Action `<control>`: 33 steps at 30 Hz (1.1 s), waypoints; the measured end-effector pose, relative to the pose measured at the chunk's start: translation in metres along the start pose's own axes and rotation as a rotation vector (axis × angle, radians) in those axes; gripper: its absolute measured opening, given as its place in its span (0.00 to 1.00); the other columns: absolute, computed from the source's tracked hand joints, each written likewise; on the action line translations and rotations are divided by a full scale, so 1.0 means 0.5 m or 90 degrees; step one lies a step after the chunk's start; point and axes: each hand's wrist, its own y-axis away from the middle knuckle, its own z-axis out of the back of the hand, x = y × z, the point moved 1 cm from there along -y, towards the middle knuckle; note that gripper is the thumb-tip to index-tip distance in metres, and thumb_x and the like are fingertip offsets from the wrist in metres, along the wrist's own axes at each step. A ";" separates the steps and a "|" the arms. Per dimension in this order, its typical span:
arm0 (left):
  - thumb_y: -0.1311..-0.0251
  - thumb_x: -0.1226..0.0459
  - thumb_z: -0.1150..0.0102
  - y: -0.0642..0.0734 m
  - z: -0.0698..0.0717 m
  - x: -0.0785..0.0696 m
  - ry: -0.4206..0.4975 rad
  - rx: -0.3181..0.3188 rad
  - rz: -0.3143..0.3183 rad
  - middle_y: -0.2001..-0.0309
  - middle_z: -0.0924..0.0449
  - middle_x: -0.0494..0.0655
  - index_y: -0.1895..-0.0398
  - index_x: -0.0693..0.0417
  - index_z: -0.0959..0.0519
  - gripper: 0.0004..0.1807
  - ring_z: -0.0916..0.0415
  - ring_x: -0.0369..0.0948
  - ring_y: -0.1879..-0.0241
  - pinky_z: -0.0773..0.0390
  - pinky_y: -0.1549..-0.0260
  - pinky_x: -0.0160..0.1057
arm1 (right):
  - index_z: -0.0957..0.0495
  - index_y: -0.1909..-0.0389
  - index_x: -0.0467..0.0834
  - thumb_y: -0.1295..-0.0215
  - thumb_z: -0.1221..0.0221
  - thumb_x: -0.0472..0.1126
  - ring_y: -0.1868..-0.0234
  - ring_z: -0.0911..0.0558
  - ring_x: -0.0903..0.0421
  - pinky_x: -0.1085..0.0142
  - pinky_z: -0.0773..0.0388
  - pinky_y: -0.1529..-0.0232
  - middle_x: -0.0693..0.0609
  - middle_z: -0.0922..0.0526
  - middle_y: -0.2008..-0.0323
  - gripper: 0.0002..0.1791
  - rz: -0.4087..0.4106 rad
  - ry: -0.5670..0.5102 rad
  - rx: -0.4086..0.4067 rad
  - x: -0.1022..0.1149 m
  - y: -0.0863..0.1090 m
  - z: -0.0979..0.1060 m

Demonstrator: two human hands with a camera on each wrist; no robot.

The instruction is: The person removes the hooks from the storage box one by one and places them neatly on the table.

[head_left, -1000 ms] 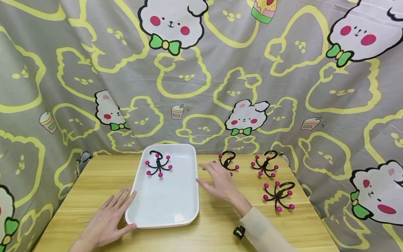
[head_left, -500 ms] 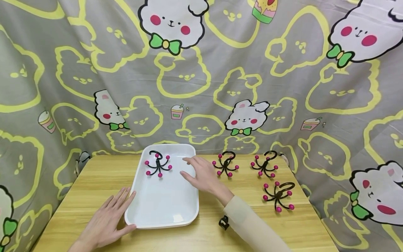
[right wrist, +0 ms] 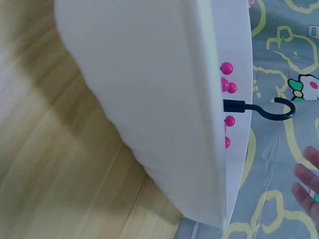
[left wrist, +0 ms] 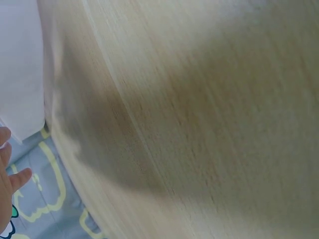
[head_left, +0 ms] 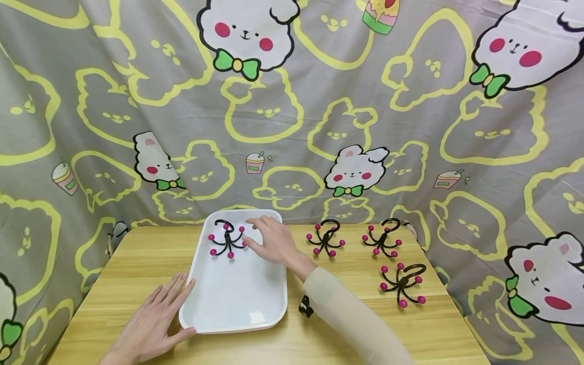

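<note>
A white tray (head_left: 234, 291) stands on the wooden table, left of its middle. Inside, near the far left, lies a black multi-arm hanger (head_left: 228, 242) with a curved hook and pink ball tips; the right wrist view shows its hook (right wrist: 279, 112) rising beyond the tray wall. My right hand (head_left: 274, 241) is over the tray, thumb and forefinger spread, thumb tip right at the hanger's right-hand ball. My left hand (head_left: 155, 317) lies flat with spread fingers against the tray's left rim. In the left wrist view only a few fingers (left wrist: 20, 179) show.
Right of the tray lie three similar hangers: one (head_left: 325, 243) nearest it, another (head_left: 382, 243) at the back right, a third (head_left: 402, 285) closer to me. A small black clip-like piece (head_left: 305, 306) shows beside my right sleeve. A patterned curtain (head_left: 292, 126) hangs behind the table (head_left: 337, 329).
My right hand has moved left, from beside the nearest table hanger across the tray's right rim to the hanger in the tray. The left hand stays at the rim.
</note>
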 end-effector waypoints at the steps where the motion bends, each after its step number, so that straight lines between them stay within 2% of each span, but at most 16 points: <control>1: 0.47 0.25 0.39 0.000 -0.001 0.000 0.001 0.003 0.000 0.23 0.30 0.59 0.18 0.47 0.38 0.59 0.74 0.29 0.15 0.83 0.22 0.26 | 0.21 0.33 0.55 0.26 0.41 0.62 0.49 0.15 0.58 0.65 0.17 0.54 0.56 0.13 0.50 0.27 -0.001 0.000 0.003 0.002 -0.006 -0.003; 7: 0.47 0.25 0.38 0.002 -0.002 0.000 0.005 -0.005 -0.001 0.23 0.29 0.60 0.17 0.48 0.38 0.59 0.75 0.29 0.15 0.83 0.22 0.25 | 0.22 0.32 0.55 0.24 0.45 0.63 0.47 0.16 0.58 0.65 0.18 0.50 0.56 0.13 0.47 0.27 -0.002 0.006 0.041 0.017 -0.038 -0.020; 16: 0.48 0.25 0.38 -0.002 -0.003 0.001 0.002 -0.015 -0.005 0.26 0.27 0.61 0.20 0.48 0.34 0.58 0.75 0.27 0.15 0.80 0.21 0.25 | 0.24 0.30 0.57 0.21 0.47 0.63 0.48 0.16 0.62 0.69 0.18 0.55 0.59 0.14 0.46 0.26 -0.022 0.032 0.091 0.028 -0.081 -0.053; 21: 0.46 0.26 0.38 -0.001 -0.004 0.004 0.006 0.002 -0.006 0.23 0.31 0.60 0.17 0.48 0.39 0.59 0.75 0.29 0.15 0.84 0.22 0.26 | 0.24 0.30 0.57 0.21 0.48 0.62 0.46 0.16 0.61 0.66 0.16 0.54 0.59 0.14 0.44 0.26 -0.033 0.037 0.114 0.033 -0.100 -0.078; 24: 0.46 0.27 0.38 -0.001 -0.004 0.004 0.010 0.012 -0.005 0.21 0.33 0.59 0.15 0.47 0.42 0.60 0.74 0.31 0.14 0.86 0.23 0.26 | 0.25 0.30 0.58 0.21 0.49 0.63 0.43 0.16 0.60 0.65 0.16 0.51 0.59 0.15 0.41 0.26 -0.037 0.048 0.126 0.035 -0.107 -0.088; 33: 0.46 0.26 0.38 -0.003 -0.004 0.003 0.009 0.011 -0.003 0.22 0.32 0.59 0.17 0.48 0.39 0.59 0.75 0.29 0.14 0.85 0.23 0.25 | 0.24 0.30 0.60 0.21 0.48 0.63 0.36 0.17 0.59 0.61 0.14 0.45 0.59 0.18 0.35 0.25 -0.038 0.067 0.141 0.043 -0.118 -0.100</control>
